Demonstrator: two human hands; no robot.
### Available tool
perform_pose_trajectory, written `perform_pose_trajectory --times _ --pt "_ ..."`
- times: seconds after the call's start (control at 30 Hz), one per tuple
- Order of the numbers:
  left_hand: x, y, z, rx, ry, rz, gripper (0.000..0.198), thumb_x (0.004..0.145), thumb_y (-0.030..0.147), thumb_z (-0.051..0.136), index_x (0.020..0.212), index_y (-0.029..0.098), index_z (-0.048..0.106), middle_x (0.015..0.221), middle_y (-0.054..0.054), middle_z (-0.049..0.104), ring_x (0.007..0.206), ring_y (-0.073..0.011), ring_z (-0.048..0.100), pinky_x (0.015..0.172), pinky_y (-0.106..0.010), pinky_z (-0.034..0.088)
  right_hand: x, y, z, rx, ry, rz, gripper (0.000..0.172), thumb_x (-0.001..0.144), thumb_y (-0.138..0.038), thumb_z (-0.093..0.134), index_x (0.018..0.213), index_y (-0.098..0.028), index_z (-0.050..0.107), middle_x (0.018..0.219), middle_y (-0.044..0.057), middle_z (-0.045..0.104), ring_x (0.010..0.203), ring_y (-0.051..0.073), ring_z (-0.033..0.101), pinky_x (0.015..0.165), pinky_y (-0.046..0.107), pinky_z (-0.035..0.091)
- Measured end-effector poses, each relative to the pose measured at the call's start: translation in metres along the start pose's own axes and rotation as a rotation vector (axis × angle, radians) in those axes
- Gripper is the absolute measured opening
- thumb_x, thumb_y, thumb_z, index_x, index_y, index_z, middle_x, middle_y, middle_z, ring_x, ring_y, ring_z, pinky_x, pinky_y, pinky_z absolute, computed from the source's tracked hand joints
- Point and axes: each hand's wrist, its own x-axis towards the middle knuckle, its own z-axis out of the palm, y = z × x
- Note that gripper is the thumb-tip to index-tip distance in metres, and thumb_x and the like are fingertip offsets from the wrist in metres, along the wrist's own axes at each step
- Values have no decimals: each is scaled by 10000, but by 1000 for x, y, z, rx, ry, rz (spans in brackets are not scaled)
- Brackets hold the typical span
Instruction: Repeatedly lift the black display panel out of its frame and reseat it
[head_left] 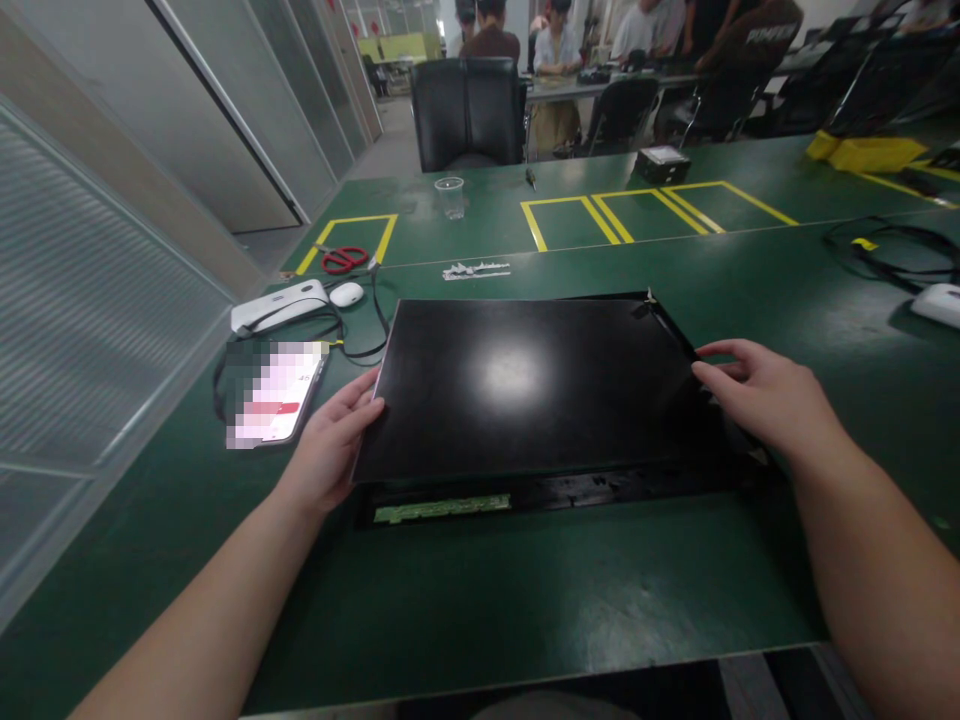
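That's a thin black display panel (450, 430), a wide rectangle held at its left and right edges, its glossy face turned up and catching a round white glare near the middle. It lies over a shallow black frame (570, 492), which shows past the panel along the near side and at the far right corner. In the frame's near left part sits a narrow green circuit board (442, 508). The frame rests on the green tabletop (540, 590).

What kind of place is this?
Probably an open office doubling as a workshop: a long green table marked off with yellow tape, an office chair beyond it, and people in the background.
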Motion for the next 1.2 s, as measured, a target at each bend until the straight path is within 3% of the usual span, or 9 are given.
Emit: perform_pose_trajectory --times 0.27,0.4,0.63,0.83,1.2 --pt "-4 2 5 19 -5 26 695 725 141 866 1406 160 732 1207 -134 848 1165 -363 789 901 -383 688 1 4 1 27 -9 -14 452 756 -545 642 1121 -307 760 824 34 812 870 325 768 780 449 520" --pt "-4 2 5 29 -9 26 704 718 146 880 1404 155 727 1170 -131 856 1187 -366 781 925 -387 680 0 2 -1 -2 -18 -15 450 766 -540 627 1124 -306 766 884 37 823 900 317 767 820 448 515" --pt "-3 -2 4 61 -21 27 703 737 139 863 1420 160 697 1178 -114 856 1194 -349 780 979 -407 657 1 2 0 -16 -36 -2 481 757 -562 609 1124 -302 781 823 33 800 823 301 743 751 423 497" --pt "-3 -2 5 70 -35 37 688 732 153 869 1400 154 703 1174 -124 854 1211 -363 771 976 -416 657 3 4 0 -34 9 -68 388 752 -548 620 999 -304 793 802 37 788 794 289 731 740 415 512" --pt "-2 -1 4 94 -48 41 749 720 173 889 1440 151 687 1222 -145 841 1234 -375 759 965 -421 658 1 -1 -4 -93 -6 -45 338 745 -528 614 914 -302 802 725 32 728 700 261 668 712 403 503"
